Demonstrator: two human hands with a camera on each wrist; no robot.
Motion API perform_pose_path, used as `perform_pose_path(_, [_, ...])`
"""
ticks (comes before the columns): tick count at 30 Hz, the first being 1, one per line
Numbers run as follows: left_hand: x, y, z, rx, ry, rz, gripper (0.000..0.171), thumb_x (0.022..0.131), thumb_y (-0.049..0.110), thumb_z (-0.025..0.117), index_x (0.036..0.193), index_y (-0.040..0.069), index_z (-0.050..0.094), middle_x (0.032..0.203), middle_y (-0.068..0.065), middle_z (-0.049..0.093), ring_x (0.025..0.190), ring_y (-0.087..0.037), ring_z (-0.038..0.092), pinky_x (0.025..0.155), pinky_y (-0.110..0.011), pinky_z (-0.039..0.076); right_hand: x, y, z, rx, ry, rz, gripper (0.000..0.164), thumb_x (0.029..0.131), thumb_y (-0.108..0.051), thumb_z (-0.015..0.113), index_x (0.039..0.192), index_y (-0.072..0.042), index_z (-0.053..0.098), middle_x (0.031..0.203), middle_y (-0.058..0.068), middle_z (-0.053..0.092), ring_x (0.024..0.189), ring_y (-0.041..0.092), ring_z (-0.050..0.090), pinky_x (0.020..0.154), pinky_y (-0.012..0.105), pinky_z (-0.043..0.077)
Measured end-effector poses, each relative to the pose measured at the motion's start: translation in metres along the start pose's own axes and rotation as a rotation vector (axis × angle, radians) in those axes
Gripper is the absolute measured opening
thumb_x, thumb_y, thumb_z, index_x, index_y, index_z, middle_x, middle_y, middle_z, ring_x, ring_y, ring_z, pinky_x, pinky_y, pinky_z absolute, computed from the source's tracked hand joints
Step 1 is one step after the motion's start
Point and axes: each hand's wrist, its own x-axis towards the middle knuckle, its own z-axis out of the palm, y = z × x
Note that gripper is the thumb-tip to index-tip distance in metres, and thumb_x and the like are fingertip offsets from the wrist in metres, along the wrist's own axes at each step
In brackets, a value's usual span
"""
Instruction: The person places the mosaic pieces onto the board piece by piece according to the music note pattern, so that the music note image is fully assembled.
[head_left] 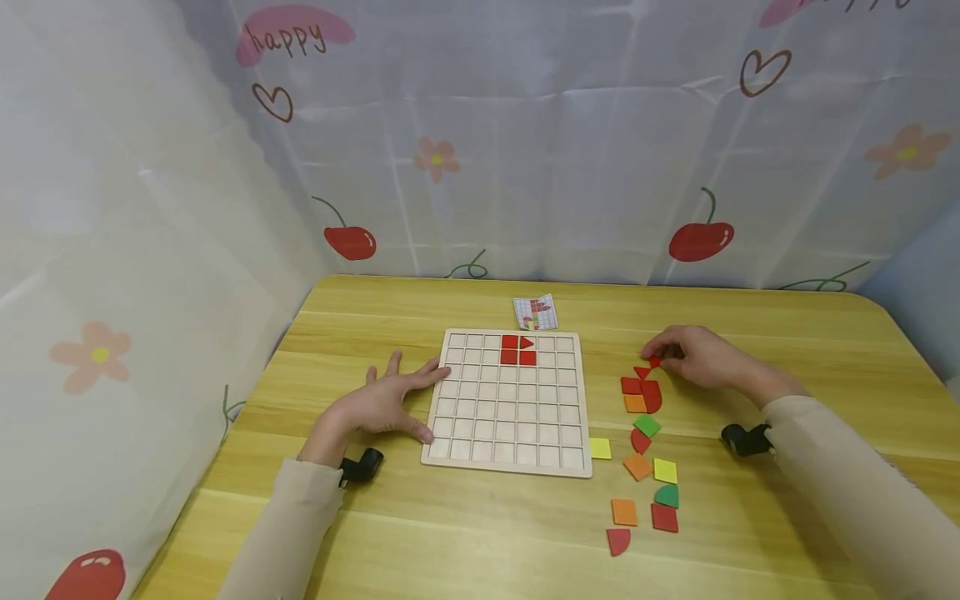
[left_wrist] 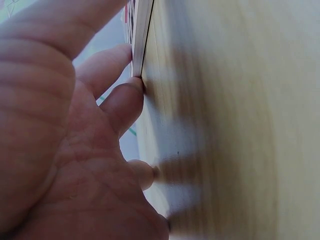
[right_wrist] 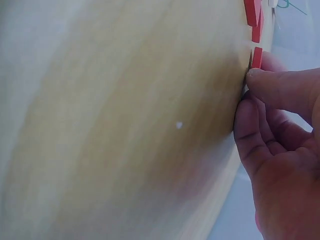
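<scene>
A wooden grid board (head_left: pixel 495 408) lies on the table, with three red squares (head_left: pixel 509 357) and a red triangle (head_left: pixel 527 342) set in its upper cells. My left hand (head_left: pixel 386 400) rests at the board's left edge, thumb and fingers spread; in the left wrist view, fingertips (left_wrist: pixel 132 87) touch the board's side. Right of the board, my right hand (head_left: pixel 697 354) pinches a small red piece (head_left: pixel 655 362) between thumb and fingers at the top of the loose pieces. That red piece (right_wrist: pixel 257 57) shows only partly in the right wrist view. Just below it lies another red triangle (head_left: pixel 642 372).
Loose pieces run down the board's right side, among them a red quarter circle (head_left: pixel 652 398), a green square (head_left: pixel 647 426), an orange square (head_left: pixel 624 512) and a yellow square (head_left: pixel 601 448) near the board's edge. A small pattern card (head_left: pixel 536 312) lies behind the board.
</scene>
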Motion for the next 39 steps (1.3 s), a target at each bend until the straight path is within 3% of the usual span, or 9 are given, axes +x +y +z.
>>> perform_pose_path(14, [0.0007, -0.0024, 0.0016, 0.003, 0.002, -0.014, 0.108, 0.07, 0.05, 0.09, 0.16, 0.043, 0.03, 0.172, 0.017, 0.016, 0.156, -0.039, -0.026, 0.117, -0.073, -0.02, 0.0042, -0.0016, 0.0002, -0.038, 0.004, -0.014, 0.023, 0.092, 0.006, 0.067, 0.112, -0.003, 0.075, 0.107, 0.007, 0.073, 0.1, 0.026, 0.065, 0.095, 0.054, 0.056])
perform_pose_path(25, [0.0019, -0.0021, 0.0007, 0.016, -0.004, -0.009, 0.107, 0.071, 0.05, 0.089, 0.161, 0.042, 0.031, 0.172, 0.014, 0.015, 0.156, -0.041, -0.026, 0.117, -0.073, -0.02, 0.0036, 0.0022, 0.0007, -0.1, 0.045, -0.116, 0.023, 0.087, 0.005, 0.075, 0.099, -0.015, 0.077, 0.105, 0.002, 0.071, 0.092, 0.017, 0.063, 0.08, 0.035, 0.057])
perform_pose_path(33, [0.0011, -0.0013, 0.0007, 0.009, -0.003, -0.002, 0.107, 0.072, 0.05, 0.089, 0.161, 0.041, 0.03, 0.172, 0.014, 0.015, 0.156, -0.041, -0.026, 0.117, -0.072, -0.02, 0.0021, -0.0009, 0.0006, -0.061, 0.051, -0.121, 0.023, 0.084, 0.007, 0.074, 0.093, -0.014, 0.075, 0.097, -0.001, 0.069, 0.08, 0.013, 0.057, 0.071, 0.024, 0.052])
perform_pose_path(39, [0.0015, -0.0024, 0.0006, 0.005, -0.004, 0.005, 0.107, 0.072, 0.051, 0.089, 0.161, 0.041, 0.03, 0.172, 0.014, 0.015, 0.156, -0.041, -0.026, 0.117, -0.072, -0.021, 0.0037, -0.0006, 0.0005, -0.033, 0.045, -0.112, 0.021, 0.082, 0.004, 0.076, 0.093, -0.014, 0.075, 0.093, -0.002, 0.068, 0.078, 0.012, 0.056, 0.069, 0.023, 0.051])
